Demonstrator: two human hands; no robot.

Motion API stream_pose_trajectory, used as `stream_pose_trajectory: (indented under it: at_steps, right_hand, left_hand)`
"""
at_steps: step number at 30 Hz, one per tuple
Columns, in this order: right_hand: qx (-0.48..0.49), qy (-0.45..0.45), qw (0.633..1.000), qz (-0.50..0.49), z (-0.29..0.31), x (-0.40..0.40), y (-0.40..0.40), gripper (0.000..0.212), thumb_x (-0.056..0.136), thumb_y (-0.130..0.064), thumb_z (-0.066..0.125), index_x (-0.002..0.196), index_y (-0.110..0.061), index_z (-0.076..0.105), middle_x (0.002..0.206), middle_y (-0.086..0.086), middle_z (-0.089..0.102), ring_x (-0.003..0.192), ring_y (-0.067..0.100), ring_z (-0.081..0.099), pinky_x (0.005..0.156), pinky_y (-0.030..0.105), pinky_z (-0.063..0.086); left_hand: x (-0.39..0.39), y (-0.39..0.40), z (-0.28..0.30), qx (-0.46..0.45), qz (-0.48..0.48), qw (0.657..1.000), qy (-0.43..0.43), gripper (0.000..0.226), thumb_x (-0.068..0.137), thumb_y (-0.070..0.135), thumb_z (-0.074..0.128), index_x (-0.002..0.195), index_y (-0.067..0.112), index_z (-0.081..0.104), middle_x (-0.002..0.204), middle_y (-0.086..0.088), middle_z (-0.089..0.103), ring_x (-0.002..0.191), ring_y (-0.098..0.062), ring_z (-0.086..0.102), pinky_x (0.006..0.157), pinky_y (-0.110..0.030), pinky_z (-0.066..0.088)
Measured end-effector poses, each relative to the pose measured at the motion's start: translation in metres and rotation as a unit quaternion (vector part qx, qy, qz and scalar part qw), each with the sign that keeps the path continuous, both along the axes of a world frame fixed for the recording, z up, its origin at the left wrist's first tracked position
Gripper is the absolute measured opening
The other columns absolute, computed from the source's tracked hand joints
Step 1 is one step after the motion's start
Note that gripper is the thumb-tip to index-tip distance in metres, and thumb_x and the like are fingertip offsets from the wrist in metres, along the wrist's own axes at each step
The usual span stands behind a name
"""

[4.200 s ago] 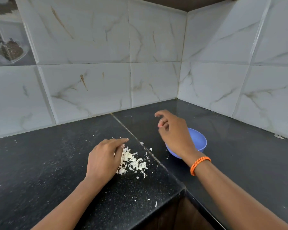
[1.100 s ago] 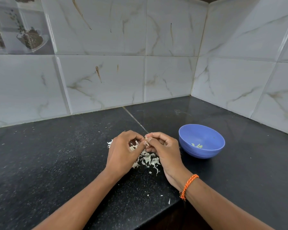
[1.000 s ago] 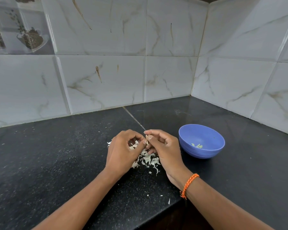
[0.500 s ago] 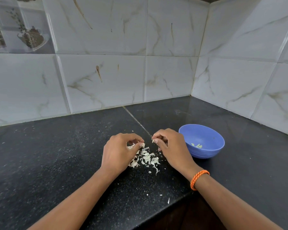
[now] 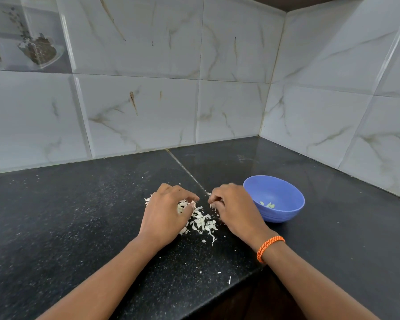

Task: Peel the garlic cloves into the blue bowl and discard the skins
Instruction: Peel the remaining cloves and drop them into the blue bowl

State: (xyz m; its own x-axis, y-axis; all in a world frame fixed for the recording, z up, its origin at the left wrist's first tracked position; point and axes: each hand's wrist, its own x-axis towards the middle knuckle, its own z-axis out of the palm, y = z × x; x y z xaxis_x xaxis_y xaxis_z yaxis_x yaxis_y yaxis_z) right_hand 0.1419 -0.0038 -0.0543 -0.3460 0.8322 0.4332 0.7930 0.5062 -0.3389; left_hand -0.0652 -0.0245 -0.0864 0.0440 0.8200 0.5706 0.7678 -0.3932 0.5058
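Garlic skins [image 5: 201, 221] lie between both curled, palm-down hands [image 5: 164, 213] [image 5: 237, 211].

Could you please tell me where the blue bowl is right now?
In the head view, the blue bowl stands on the black counter, right of centre, just beyond the right hand.

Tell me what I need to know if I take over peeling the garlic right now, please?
Left hand: fingers curled down on the pile of garlic skins; whether it holds a clove is hidden.
Right hand: fingers curled at the pile's right edge, beside the blue bowl; its grip is hidden too.
Done: a few pale peeled pieces lie in the bowl.
Left: check the pile for unpeeled cloves, peel them into the bowl, then clear the skins off the black counter, including stray flakes near the front edge.
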Motion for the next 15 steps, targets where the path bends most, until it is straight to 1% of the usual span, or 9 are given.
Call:
stream_pose_trajectory:
  at_steps: [2, 4, 6, 8, 9, 10, 12, 13, 15]
  right_hand:
    - [0.028, -0.001, 1.000, -0.004, 0.017, 0.001, 0.005, 0.014, 0.098, -0.012, 0.072, 0.091, -0.022, 0.079, 0.091, -0.008, 0.072, 0.088, 0.009, 0.050, 0.074, 0.031, 0.041]
    - [0.060, -0.025, 0.998, -0.013, 0.027, 0.000, 0.010, 0.015, 0.098, -0.009, 0.069, 0.094, -0.020, 0.078, 0.093, -0.005, 0.070, 0.090, 0.012, 0.050, 0.073, 0.031, 0.040]
    - [0.066, -0.096, 0.993, -0.007, 0.023, -0.006, 0.007, 0.020, 0.098, -0.003, 0.066, 0.098, -0.021, 0.075, 0.097, -0.002, 0.066, 0.096, 0.016, 0.053, 0.075, 0.034, 0.046]
    - [0.025, -0.187, 0.982, 0.027, 0.006, -0.019, -0.004, 0.025, 0.096, 0.003, 0.059, 0.103, -0.018, 0.071, 0.102, 0.001, 0.063, 0.105, 0.021, 0.056, 0.079, 0.037, 0.050]
    - [0.009, -0.208, 0.977, 0.038, 0.001, -0.022, -0.008, 0.026, 0.096, 0.004, 0.058, 0.103, -0.017, 0.070, 0.103, 0.002, 0.063, 0.105, 0.023, 0.058, 0.079, 0.038, 0.050]
    - [0.007, -0.204, 0.978, 0.035, 0.004, -0.022, -0.007, 0.025, 0.096, 0.003, 0.059, 0.101, -0.018, 0.071, 0.103, 0.002, 0.063, 0.104, 0.023, 0.059, 0.078, 0.037, 0.050]
    - [0.023, -0.169, 0.985, 0.011, 0.018, -0.017, 0.004, 0.024, 0.097, -0.001, 0.063, 0.096, -0.021, 0.074, 0.097, -0.003, 0.064, 0.098, 0.019, 0.059, 0.075, 0.033, 0.045]
    - [0.040, -0.132, 0.990, -0.003, 0.024, -0.014, 0.009, 0.022, 0.097, -0.002, 0.064, 0.094, -0.021, 0.075, 0.094, -0.004, 0.065, 0.096, 0.018, 0.057, 0.074, 0.032, 0.042]
    - [0.079, -0.033, 0.996, -0.024, 0.024, -0.008, 0.012, 0.018, 0.097, -0.003, 0.066, 0.092, -0.018, 0.075, 0.090, -0.003, 0.066, 0.092, 0.018, 0.054, 0.073, 0.035, 0.044]
  left_hand:
    - [-0.001, 0.001, -0.001, 0.004, -0.004, 1.000, 0.006, 0.018, 0.098, 0.033, 0.074, 0.113, 0.043, 0.078, 0.100, 0.027, 0.071, 0.108, -0.004, 0.051, 0.091, -0.036, 0.050]
    - [-0.003, 0.002, -0.001, 0.000, -0.003, 1.000, 0.005, 0.018, 0.099, 0.033, 0.073, 0.114, 0.043, 0.078, 0.100, 0.027, 0.071, 0.107, -0.003, 0.051, 0.093, -0.039, 0.052]
    - [-0.003, 0.002, -0.002, 0.000, -0.003, 1.000, 0.004, 0.018, 0.099, 0.032, 0.073, 0.113, 0.042, 0.078, 0.100, 0.026, 0.072, 0.108, -0.004, 0.051, 0.095, -0.041, 0.052]
    - [-0.003, 0.002, -0.001, 0.005, -0.001, 1.000, 0.002, 0.019, 0.098, 0.031, 0.074, 0.113, 0.042, 0.079, 0.100, 0.026, 0.072, 0.108, -0.004, 0.051, 0.095, -0.043, 0.053]
    - [-0.002, 0.001, -0.001, 0.006, -0.001, 1.000, 0.000, 0.019, 0.098, 0.030, 0.074, 0.112, 0.041, 0.079, 0.100, 0.026, 0.072, 0.108, -0.004, 0.051, 0.095, -0.044, 0.053]
    - [-0.001, 0.001, -0.001, 0.006, -0.003, 1.000, -0.001, 0.018, 0.098, 0.030, 0.074, 0.112, 0.041, 0.079, 0.100, 0.026, 0.072, 0.109, -0.004, 0.051, 0.095, -0.044, 0.053]
    - [-0.001, 0.001, 0.000, 0.009, -0.002, 1.000, -0.004, 0.017, 0.099, 0.030, 0.074, 0.111, 0.041, 0.079, 0.099, 0.027, 0.072, 0.111, -0.005, 0.052, 0.095, -0.044, 0.053]
    - [-0.001, 0.001, 0.000, 0.010, -0.003, 1.000, -0.007, 0.017, 0.099, 0.030, 0.074, 0.110, 0.041, 0.079, 0.098, 0.027, 0.072, 0.111, -0.005, 0.052, 0.095, -0.044, 0.053]
    - [-0.002, 0.001, -0.003, 0.010, -0.001, 1.000, -0.015, 0.018, 0.098, 0.028, 0.075, 0.109, 0.041, 0.079, 0.097, 0.028, 0.072, 0.109, -0.005, 0.053, 0.094, -0.044, 0.053]
